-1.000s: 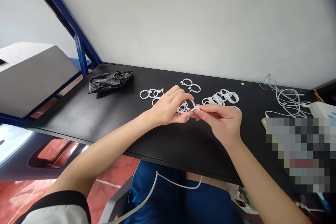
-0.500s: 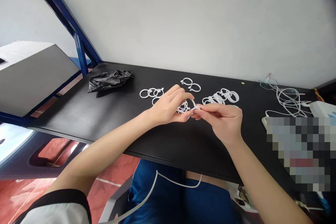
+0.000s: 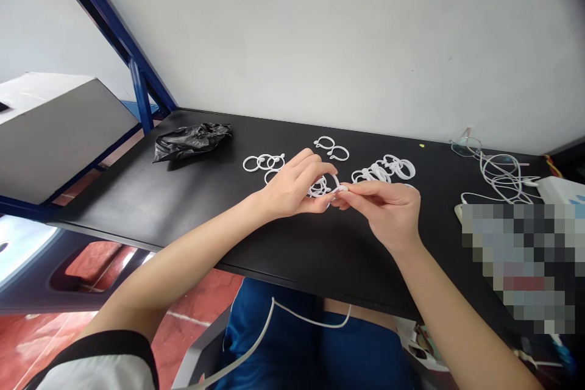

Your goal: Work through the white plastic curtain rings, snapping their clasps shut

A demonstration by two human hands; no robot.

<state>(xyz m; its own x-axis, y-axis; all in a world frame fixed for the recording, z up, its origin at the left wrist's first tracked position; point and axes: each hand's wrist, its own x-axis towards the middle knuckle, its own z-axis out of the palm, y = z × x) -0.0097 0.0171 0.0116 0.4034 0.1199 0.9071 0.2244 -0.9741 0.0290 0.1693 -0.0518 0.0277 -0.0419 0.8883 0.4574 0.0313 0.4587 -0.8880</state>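
Both my hands meet over the middle of a black table (image 3: 137,195). My left hand (image 3: 292,186) is closed on a cluster of linked white plastic rings (image 3: 320,185). My right hand (image 3: 388,207) pinches the same cluster's outer ring from the right with thumb and fingertips. Loose white rings lie around the hands: a linked group at the left (image 3: 264,163), a pair behind (image 3: 333,148), and a pile at the right (image 3: 388,169).
A crumpled black plastic bag (image 3: 192,139) lies at the table's back left. White cables (image 3: 500,177) and a pair of glasses (image 3: 465,146) sit at the right, beside a blurred patch. A white wall stands behind; a blue frame (image 3: 137,85) and another table are at the left.
Hardly anything differs: both hands stay on the ring cluster, with only tiny finger shifts.
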